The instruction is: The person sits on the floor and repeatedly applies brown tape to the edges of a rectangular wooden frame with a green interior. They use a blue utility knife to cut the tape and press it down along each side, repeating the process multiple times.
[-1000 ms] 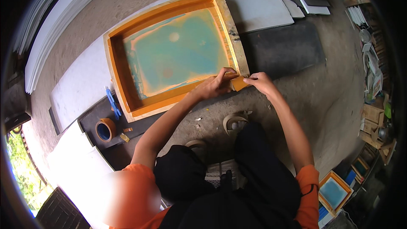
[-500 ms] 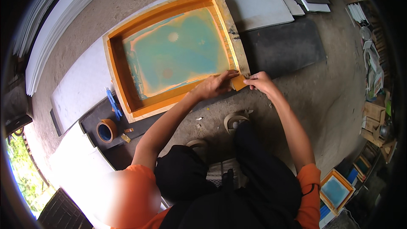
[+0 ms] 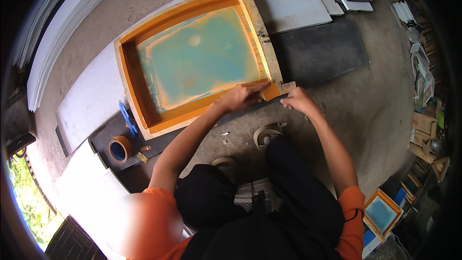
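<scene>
A screen printing frame with a teal mesh lies before me, its inner walls lined with brown tape. At its near right corner, a strip of brown tape lies over the wood. My left hand rests on the near edge, index finger stretched onto the tape and the other fingers partly bent. My right hand is just right of that corner, apart from the strip. Its thumb and fingers are closed together, and what they hold, if anything, cannot be made out.
Left of the frame are blue scissors, a tape roll and small tape scraps. White board and a black sheet lie under and beside the frame. A smaller screen frame stands at lower right.
My right hand has let go of the tape strip and drawn slightly away, baring the wooden corner. The left index finger now stretches farther over the tape.
</scene>
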The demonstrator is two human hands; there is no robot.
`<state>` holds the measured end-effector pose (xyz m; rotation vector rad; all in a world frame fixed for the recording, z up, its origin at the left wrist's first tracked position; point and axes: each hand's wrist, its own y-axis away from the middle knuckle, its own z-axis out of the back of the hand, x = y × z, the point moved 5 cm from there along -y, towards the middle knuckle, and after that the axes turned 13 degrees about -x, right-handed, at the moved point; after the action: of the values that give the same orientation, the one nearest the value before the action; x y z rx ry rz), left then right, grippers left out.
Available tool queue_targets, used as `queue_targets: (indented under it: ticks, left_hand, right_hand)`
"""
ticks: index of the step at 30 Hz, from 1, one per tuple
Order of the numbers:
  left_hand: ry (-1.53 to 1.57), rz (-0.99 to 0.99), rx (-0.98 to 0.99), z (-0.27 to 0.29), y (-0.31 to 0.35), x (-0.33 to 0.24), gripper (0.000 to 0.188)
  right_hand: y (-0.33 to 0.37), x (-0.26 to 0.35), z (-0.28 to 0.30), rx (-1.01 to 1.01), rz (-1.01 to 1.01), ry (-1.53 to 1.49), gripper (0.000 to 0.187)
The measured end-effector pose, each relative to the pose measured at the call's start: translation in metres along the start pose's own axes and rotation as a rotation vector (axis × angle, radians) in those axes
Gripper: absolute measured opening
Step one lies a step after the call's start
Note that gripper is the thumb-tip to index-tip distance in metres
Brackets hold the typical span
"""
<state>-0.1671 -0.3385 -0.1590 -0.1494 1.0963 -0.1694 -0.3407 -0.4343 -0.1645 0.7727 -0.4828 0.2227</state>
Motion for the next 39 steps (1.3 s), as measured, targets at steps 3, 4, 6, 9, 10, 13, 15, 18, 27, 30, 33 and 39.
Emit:
queue_targets:
  ticks: [3,4,6,9,10,13,15,18,27,30,33,39]
  left_hand:
    - [-0.166,-0.064,0.039,-0.004,-0.006,-0.009,0.072]
    - [-0.350,-0.140,0.030,-0.003,-0.007,-0.026,0.076]
    - [-0.559,-0.210,0.027,-0.009,-0.006,-0.040,0.085]
    - [-0.577,-0.170,0.032,-0.023,-0.002,-0.048,0.094]
    - [-0.598,-0.158,0.041,-0.028,0.000,-0.048,0.096]
    - [-0.686,-0.144,0.088,-0.039,0.004,-0.052,0.101]
    - [-0.770,-0.155,0.148,-0.042,0.008,-0.056,0.104]
    - [-0.783,-0.175,0.104,-0.046,0.007,-0.056,0.105]
    - [-0.744,-0.197,-0.060,-0.027,0.014,-0.063,0.082]
    - [-0.754,-0.113,-0.042,-0.033,0.002,-0.050,0.091]
    - [-0.709,-0.093,0.108,-0.048,0.010,-0.056,0.096]
    - [-0.687,-0.204,-0.168,-0.032,0.012,-0.058,0.060]
  right_hand:
    - [0.014,-0.028,0.001,0.008,-0.038,0.025,0.023]
    - [0.021,-0.037,0.001,0.012,-0.051,-0.016,0.023]
    - [0.028,-0.044,0.006,-0.021,-0.050,-0.095,0.025]
    - [0.039,-0.044,0.017,-0.051,-0.033,-0.140,0.026]
    - [0.042,-0.044,0.020,-0.066,-0.020,-0.151,0.027]
    - [0.047,-0.041,0.028,-0.154,0.028,-0.166,0.025]
    - [0.044,-0.031,0.029,-0.263,0.067,-0.146,0.022]
    - [0.038,-0.003,0.033,-0.867,0.639,0.174,0.027]
    - [-0.029,-0.026,-0.001,-0.727,0.767,-0.002,0.040]
    - [-0.026,-0.024,-0.011,-0.708,0.757,0.001,0.039]
    - [-0.026,-0.027,-0.005,-0.731,0.757,-0.005,0.038]
    - [-0.021,-0.026,-0.004,-0.738,0.746,-0.008,0.037]
